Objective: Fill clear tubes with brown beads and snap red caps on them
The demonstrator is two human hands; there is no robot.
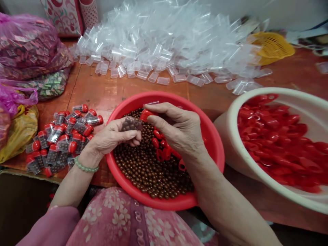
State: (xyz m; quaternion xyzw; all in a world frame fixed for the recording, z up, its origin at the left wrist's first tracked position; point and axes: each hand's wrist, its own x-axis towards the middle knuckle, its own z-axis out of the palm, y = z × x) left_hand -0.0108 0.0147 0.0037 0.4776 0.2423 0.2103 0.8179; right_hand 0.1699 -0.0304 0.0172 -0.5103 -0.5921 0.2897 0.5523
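Many filled, red-capped containers (68,136) lay on the table (89,83) to my left, while a heap of clear, uncapped ones (164,51) remained unfilled beyond the red basin (110,160). My left fingers (132,135) were closed around 1 bead-filled container (130,124); my right fingers (164,107) pinched 1 red cap (144,115) beside its end. I couldn't tell whether those 2 touched.
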